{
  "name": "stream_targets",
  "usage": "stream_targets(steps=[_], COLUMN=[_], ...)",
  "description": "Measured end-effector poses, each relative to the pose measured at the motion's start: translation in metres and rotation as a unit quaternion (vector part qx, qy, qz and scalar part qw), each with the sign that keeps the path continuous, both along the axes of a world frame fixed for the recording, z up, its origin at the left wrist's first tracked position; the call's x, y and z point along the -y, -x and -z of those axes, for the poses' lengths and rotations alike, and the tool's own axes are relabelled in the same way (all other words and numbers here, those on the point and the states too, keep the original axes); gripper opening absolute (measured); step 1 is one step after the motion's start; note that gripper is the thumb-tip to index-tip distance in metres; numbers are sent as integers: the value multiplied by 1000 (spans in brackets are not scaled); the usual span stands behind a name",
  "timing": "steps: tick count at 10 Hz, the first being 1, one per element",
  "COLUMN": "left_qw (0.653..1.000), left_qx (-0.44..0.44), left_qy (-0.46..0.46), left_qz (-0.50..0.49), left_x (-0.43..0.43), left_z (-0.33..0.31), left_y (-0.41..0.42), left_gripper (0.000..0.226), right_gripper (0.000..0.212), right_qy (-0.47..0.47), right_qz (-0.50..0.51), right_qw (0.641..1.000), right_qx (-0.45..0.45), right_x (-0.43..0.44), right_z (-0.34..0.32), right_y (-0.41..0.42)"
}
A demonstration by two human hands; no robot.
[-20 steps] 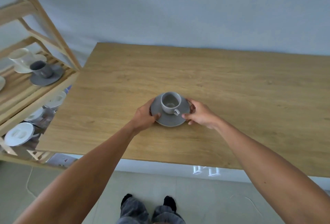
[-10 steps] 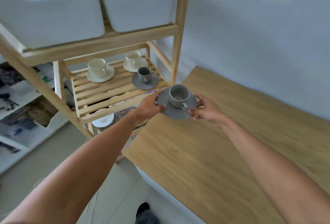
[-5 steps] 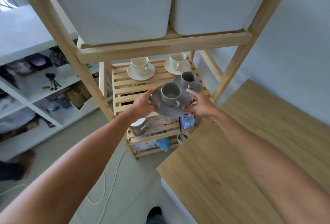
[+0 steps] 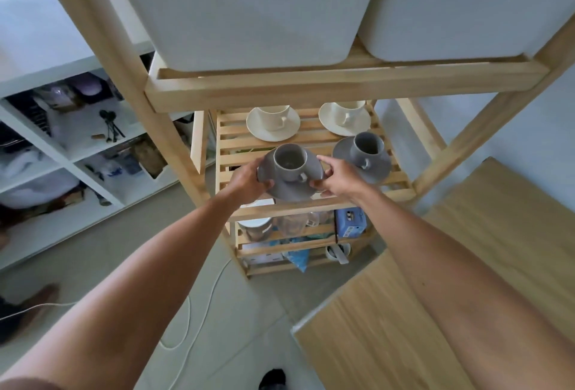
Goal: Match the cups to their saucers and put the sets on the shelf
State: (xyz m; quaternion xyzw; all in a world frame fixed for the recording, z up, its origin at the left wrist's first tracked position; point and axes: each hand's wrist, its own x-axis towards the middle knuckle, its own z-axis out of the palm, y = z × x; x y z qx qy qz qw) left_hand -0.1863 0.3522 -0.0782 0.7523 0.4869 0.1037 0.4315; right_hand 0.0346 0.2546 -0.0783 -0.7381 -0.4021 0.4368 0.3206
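Note:
A grey cup (image 4: pixel 289 162) stands upright on a grey saucer (image 4: pixel 292 190). My left hand (image 4: pixel 249 179) grips the saucer's left rim and my right hand (image 4: pixel 337 178) grips its right rim. The set hovers over the front left part of the slatted wooden shelf (image 4: pixel 314 203). On that shelf a second grey cup-and-saucer set (image 4: pixel 365 153) sits at the front right. Two cream cup-and-saucer sets (image 4: pixel 273 122) (image 4: pixel 345 117) stand at the back.
Two white bins (image 4: pixel 249 7) fill the shelf above, close over the cups. Wooden posts (image 4: pixel 118 60) frame the unit. Jars and a blue box (image 4: pixel 350 221) sit on lower shelves. The wooden table (image 4: pixel 435 280) is at right; a white bookcase (image 4: pixel 62 147) at left.
Both hands lifted the grey cup and saucer off the table and carried it left to the shelf. It now hangs lower and further in, over the shelf's front left.

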Motion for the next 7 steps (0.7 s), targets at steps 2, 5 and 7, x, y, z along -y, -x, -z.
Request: stream_targets(steps=[2,5,7], left_qw=[999,996,998], left_qx=[-41,-67,-50], left_qy=[-28,-50,-38], left_qz=[4,5,-22], left_x=[-16,-27,-26], left_z=[15,26,28], left_y=[-2,-2,3], left_gripper=[67,65,74], right_gripper=[78,67,69], right_qy=[4,-1,3], right_qz=[-8,27,15], right_qw=[1000,998,994], right_qx=[-2,53,106], right_x=[-24,-33,-25], right_z=[12,12,8], right_y=[1,5,5])
